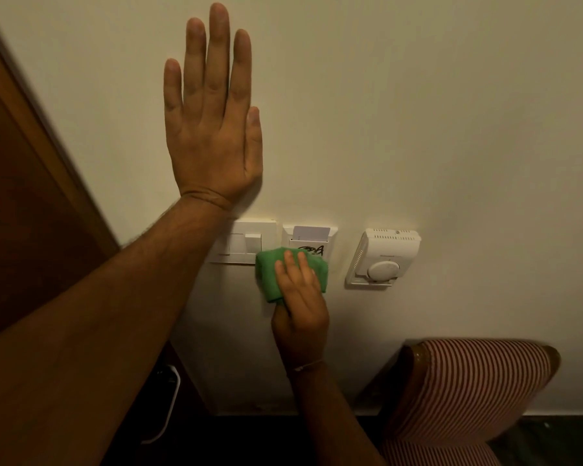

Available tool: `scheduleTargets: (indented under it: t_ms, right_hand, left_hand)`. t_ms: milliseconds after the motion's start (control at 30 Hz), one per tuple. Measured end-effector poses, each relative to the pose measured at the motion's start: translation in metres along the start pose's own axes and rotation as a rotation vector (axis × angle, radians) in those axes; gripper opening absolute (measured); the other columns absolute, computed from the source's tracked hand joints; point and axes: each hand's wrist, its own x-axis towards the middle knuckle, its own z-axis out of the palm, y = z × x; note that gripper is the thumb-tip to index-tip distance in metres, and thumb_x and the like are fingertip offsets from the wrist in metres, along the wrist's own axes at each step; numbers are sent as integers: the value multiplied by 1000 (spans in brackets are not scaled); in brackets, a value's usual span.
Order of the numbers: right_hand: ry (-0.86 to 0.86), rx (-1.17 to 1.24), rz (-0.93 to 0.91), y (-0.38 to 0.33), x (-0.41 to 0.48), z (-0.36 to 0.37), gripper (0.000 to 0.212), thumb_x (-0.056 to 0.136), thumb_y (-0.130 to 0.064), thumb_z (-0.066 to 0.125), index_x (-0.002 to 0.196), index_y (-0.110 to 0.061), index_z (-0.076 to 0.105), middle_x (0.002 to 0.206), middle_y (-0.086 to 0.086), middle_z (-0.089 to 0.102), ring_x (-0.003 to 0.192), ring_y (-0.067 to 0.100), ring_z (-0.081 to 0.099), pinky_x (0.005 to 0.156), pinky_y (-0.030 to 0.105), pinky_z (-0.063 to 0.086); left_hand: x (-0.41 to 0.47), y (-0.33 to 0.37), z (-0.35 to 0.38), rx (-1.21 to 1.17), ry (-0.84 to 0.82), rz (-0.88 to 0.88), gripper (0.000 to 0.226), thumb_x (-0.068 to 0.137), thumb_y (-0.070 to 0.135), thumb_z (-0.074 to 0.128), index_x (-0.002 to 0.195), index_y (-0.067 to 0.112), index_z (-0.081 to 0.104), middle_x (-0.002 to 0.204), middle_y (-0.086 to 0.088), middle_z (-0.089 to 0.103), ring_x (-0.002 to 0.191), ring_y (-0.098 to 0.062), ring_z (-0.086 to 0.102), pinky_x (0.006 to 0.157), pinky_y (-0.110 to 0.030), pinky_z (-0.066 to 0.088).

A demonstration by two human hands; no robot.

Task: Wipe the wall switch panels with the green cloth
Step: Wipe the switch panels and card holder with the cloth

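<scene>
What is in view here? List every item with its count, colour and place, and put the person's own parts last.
green cloth: 1, green, pressed on the wall at the lower edges of the two left panels
switch panel: 1, white, leftmost on the wall
key card holder: 1, white, middle, card in its slot
thermostat: 1, white, rightmost, round dial
door: 1, brown wood, far left
chair: 1, red-and-white striped, lower right
left hand: 1, flat on the wall above the panels
right hand: 1, holding the cloth
</scene>
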Motion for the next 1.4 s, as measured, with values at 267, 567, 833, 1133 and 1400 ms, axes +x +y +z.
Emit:
scheduleTargets:
  t_ms: [267,567,833,1133,1400]
  right_hand:
    - [118,35,114,7,-2,-1,58,89,14,46,140,-5,65,152,14,60,152,28,47,125,55,39]
    - [-40,12,-30,9,5,-8,61,89,11,45,144,-9,64,157,7,56,155,23,43,124,53,41]
    - [104,54,133,7,1,-2,60,89,8,43,143,-8,65,158,5,54,155,22,44,129,47,33]
    - [-133,27,-108,10,17,-11,47,112,-10,30,144,-10,64,157,8,56,155,26,44,122,54,43]
    - [99,88,130,4,13,-12,59,89,8,44,142,-7,65,156,9,55,157,24,41,128,57,34]
  left_hand:
    - [-1,-2,6,2,-7,10,79,111,46,26,185,22,13,192,-4,5,178,-30,10,141,-57,3]
    - [6,16,-38,6,-20,61,73,116,43,22,183,26,-5,188,5,-19,176,-19,-12,142,-48,-5]
    - [8,29,-70,22,-140,58,70,118,38,21,176,26,-16,189,3,-24,169,-15,-24,142,-44,-8]
    - [11,26,-73,15,-158,64,67,119,39,18,176,25,-14,184,-17,13,168,-13,-24,141,-49,0]
    - [9,29,-70,-3,-147,69,69,118,41,17,176,27,-19,182,8,-31,169,-13,-26,142,-45,-7]
